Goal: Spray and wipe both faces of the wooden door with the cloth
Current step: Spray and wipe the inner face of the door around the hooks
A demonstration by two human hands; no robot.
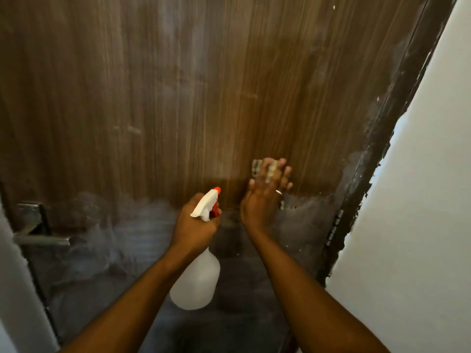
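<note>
Left hand (196, 226) grips the spray bottle (196, 284); right hand (262, 197), fingers straight, presses the cloth (257, 167) to the door (178, 85), where, unpinched, it may slip.

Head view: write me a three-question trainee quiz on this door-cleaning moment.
1. True or false: the left hand grips the spray bottle.
2. The cloth is: A) hung on the handle; B) pressed against the door under the right hand; C) lying on the floor.
3. Fill in: the hinge sits at the door's ___ edge in this view.
Key: 1 true; 2 B; 3 right.
</note>
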